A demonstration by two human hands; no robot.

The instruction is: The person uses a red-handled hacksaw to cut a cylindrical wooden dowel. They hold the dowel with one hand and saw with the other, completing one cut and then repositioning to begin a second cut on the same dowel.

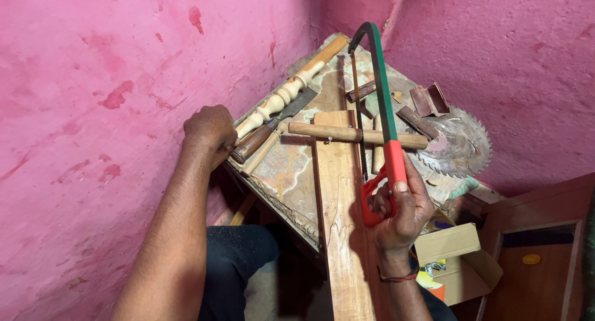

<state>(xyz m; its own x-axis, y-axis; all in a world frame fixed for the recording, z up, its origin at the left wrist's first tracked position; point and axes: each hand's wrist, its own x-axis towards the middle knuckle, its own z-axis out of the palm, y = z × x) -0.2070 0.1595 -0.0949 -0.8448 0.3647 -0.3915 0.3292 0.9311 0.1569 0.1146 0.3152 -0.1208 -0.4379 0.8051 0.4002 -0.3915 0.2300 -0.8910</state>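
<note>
My right hand (401,209) grips the red handle of a hacksaw (379,92) with a green and black frame, held upright over a long wooden plank (339,209). The thin saw blade runs down beside a round wooden dowel (328,132) lying across the plank. My left hand (209,127) is closed at the left edge of the workbench (282,172), on the near end of a pale turned wooden spindle (282,98). A chisel with a dark wooden handle (254,141) lies just right of that hand.
A circular saw blade (462,144) lies at the bench's right side, with small wood blocks (427,101) near it. An open cardboard box (458,259) sits lower right beside a brown wooden cabinet (539,265). Pink walls close in on the left and behind.
</note>
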